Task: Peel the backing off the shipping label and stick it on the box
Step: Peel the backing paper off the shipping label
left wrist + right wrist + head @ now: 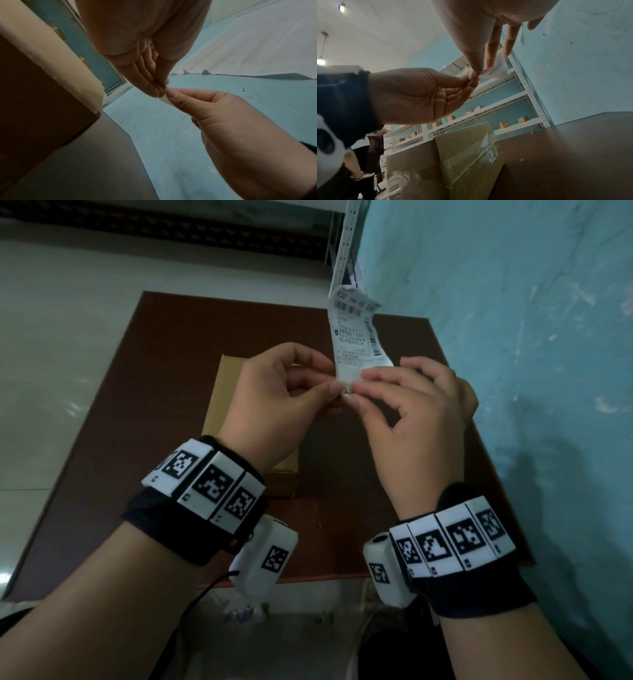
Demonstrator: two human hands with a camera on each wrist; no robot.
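A white shipping label (356,337) with barcodes stands upright in the air above the brown table (144,392). My left hand (284,402) pinches its lower corner between thumb and fingers. My right hand (407,412) pinches the same lower edge right beside it, fingertips of both hands touching. The cardboard box (219,402), sealed with clear tape (471,158), lies on the table under my left hand and is partly hidden by it. In the left wrist view a small white corner of the label (165,100) shows between the fingertips. The right wrist view shows the label (496,70) behind the pinch.
A blue wall (513,354) runs along the table's right side. White metal shelving (505,97) with small cardboard boxes stands at the back. A pale tiled floor (51,337) lies to the left. Another person (373,148) stands far off by the shelves.
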